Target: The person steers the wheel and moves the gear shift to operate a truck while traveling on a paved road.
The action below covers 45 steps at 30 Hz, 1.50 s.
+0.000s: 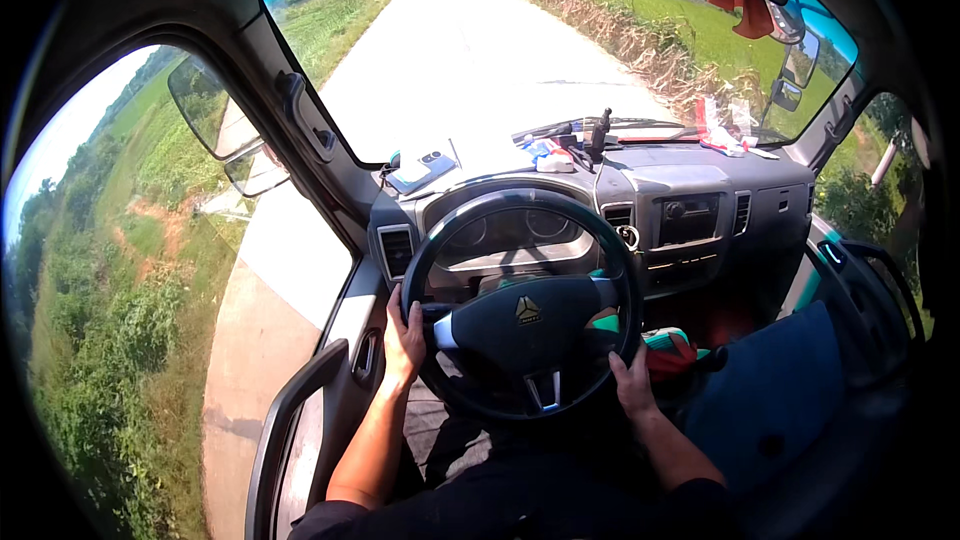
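A large black steering wheel (527, 410) fills the middle of the view, in front of the instrument panel (510, 238). On its left rim rests my left hand (404, 342), fingers curled round the outer edge. My right hand (632, 383) grips the lower right part of the same rim, thumb showing on the near side; its other fingers are partly hidden. Behind the left hand a stalk (437, 310) sticks out from the column. Both forearms come up from the lower edge.
Beyond the windshield a pale road (420, 50) runs between green fields and dry stalks (610, 25). On the dashboard (690, 178) lie papers, packets and a dark upright device (600, 136). Side mirrors (197, 108) hang outside. A blue seat (770, 390) is at the right.
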Motion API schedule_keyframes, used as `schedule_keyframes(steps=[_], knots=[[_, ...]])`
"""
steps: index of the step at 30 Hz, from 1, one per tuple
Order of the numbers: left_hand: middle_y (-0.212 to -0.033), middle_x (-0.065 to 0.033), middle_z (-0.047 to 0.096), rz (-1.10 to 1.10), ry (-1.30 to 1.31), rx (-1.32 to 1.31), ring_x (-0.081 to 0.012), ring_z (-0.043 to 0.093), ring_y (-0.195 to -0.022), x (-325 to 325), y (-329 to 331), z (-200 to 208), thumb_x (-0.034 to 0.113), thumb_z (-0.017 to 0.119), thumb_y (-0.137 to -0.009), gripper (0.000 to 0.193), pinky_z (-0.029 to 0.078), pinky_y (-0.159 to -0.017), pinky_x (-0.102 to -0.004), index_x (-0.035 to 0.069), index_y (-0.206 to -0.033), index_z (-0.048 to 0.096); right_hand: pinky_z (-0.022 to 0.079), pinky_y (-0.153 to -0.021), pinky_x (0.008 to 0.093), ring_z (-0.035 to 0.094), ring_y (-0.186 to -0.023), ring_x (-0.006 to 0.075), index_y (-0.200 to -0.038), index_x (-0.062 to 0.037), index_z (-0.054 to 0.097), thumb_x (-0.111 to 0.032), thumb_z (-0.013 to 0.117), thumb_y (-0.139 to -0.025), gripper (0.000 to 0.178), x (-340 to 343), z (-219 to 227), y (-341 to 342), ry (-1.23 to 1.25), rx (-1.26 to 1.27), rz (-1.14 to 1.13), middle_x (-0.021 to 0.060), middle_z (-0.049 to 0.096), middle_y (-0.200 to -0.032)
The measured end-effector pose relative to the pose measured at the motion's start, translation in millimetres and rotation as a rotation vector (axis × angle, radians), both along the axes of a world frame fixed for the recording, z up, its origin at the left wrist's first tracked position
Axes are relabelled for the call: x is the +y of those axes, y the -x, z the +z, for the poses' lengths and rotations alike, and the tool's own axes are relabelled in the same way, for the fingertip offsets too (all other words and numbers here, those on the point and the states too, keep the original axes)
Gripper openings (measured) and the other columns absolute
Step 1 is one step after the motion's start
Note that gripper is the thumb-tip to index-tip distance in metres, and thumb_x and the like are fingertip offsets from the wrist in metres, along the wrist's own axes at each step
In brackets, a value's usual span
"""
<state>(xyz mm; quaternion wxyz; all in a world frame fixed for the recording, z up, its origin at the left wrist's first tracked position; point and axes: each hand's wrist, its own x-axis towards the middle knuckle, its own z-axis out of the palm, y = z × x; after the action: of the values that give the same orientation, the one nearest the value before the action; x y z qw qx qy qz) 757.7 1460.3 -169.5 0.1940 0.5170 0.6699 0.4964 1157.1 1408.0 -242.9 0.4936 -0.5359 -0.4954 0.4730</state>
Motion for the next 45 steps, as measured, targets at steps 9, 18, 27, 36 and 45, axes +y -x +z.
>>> schedule_keyframes(steps=[9, 18, 27, 36, 45], knots=[[-0.130, -0.0306, 0.064, -0.059, -0.052, 0.012, -0.0442, 0.064, -0.122, 9.3, 7.5, -9.0, 0.028, 0.057, -0.106, 0.052, 0.050, -0.103, -0.0450, 0.001, -0.149, 0.044, 0.040, -0.114, 0.0480, 0.048, -0.137, 0.0457, -0.152, 0.0042, 0.036, -0.041, 0.066, -0.099, 0.075, 118.7, 75.2, -9.8, -0.272, -0.642, -0.066, 0.0319, 0.048, -0.146], [-0.124, -0.0281, 0.068, -0.068, -0.092, -0.036, -0.0393, 0.068, -0.116, 18.2, 9.7, -6.8, 0.027, 0.057, -0.106, 0.049, 0.052, -0.099, -0.0419, 0.001, -0.147, 0.048, 0.052, -0.088, 0.0567, 0.065, -0.103, 0.0515, -0.132, -0.0039, 0.055, -0.044, 0.061, -0.100, 0.051, 177.8, 87.0, 10.6, -0.270, -0.881, -0.107, 0.0278, 0.070, -0.109], [-0.120, -0.0181, 0.068, -0.114, 0.080, -0.040, -0.0216, 0.064, -0.110, 28.4, 11.6, 27.8, 0.027, 0.057, -0.106, 0.049, 0.048, -0.098, -0.0325, -0.003, -0.145, 0.052, 0.050, -0.091, 0.0573, 0.063, -0.109, 0.0501, -0.127, 0.0001, 0.052, -0.033, 0.061, -0.100, 0.043, 139.7, 76.9, 13.4, -0.166, -0.831, -0.189, 0.0276, 0.066, -0.116], [-0.118, -0.0212, 0.069, -0.180, 0.034, 0.009, -0.0282, 0.068, -0.109, 45.3, 15.8, 21.7, 0.030, 0.061, -0.104, 0.054, 0.050, -0.097, -0.0361, -0.001, -0.147, 0.050, 0.053, -0.090, 0.0542, 0.066, -0.105, 0.0481, -0.135, 0.0034, 0.050, -0.030, 0.063, -0.098, 0.051, 136.8, 65.7, 6.1, -0.249, -0.895, -0.237, 0.0274, 0.064, -0.119], [-0.138, -0.0284, 0.061, -0.251, 0.013, 0.187, -0.0388, 0.060, -0.130, 73.8, 5.5, 47.1, 0.031, 0.064, -0.101, 0.058, 0.046, -0.109, -0.0413, -0.003, -0.147, 0.050, 0.054, -0.090, 0.0546, 0.066, -0.107, 0.0482, -0.141, 0.0005, 0.050, -0.031, 0.063, -0.098, 0.054, 147.9, 75.3, 1.3, -0.263, -0.942, -0.187, 0.0286, 0.066, -0.121]])
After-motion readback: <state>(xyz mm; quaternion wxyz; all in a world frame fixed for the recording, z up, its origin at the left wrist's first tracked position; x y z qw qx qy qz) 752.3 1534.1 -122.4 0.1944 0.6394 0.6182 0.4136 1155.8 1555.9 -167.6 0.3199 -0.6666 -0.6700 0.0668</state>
